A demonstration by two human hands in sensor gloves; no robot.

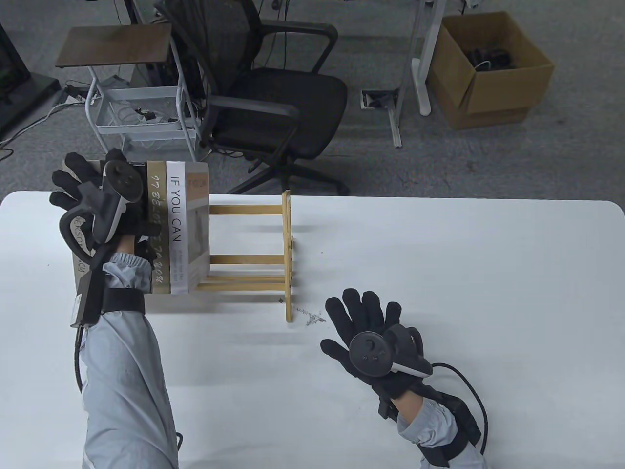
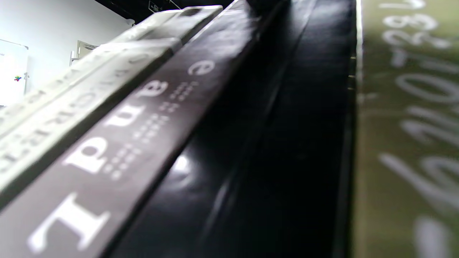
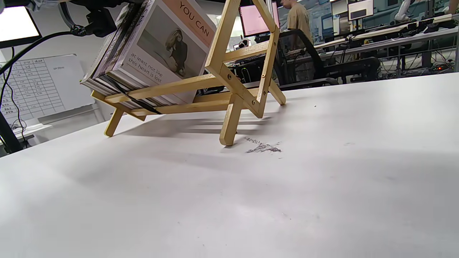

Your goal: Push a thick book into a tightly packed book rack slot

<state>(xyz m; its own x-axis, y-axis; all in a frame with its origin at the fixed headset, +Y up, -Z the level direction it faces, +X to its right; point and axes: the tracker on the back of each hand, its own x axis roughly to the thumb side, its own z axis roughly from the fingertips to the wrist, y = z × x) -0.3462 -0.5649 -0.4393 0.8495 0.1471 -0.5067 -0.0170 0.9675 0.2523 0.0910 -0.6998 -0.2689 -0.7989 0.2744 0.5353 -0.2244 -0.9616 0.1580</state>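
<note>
A wooden book rack (image 1: 288, 254) stands on the white table (image 1: 464, 273), with several books packed upright at its left end. My left hand (image 1: 80, 183) rests palm down on top of the book spines, fingers spread over their far edge. In the left wrist view a thick black book (image 2: 287, 143) sits between a brown-spined book (image 2: 125, 143) and an olive-gold one (image 2: 408, 107). The white "IF YOU CAN" book (image 1: 177, 224) is the rightmost; it also shows in the right wrist view (image 3: 161, 46), leaning in the rack (image 3: 229, 89). My right hand (image 1: 361, 312) lies flat and empty on the table.
The right half of the rack holds no books. A dark smudge (image 1: 310, 317) marks the table by the rack's near foot. Beyond the far table edge stand an office chair (image 1: 273, 97), a wire cart (image 1: 136, 107) and a cardboard box (image 1: 488, 68).
</note>
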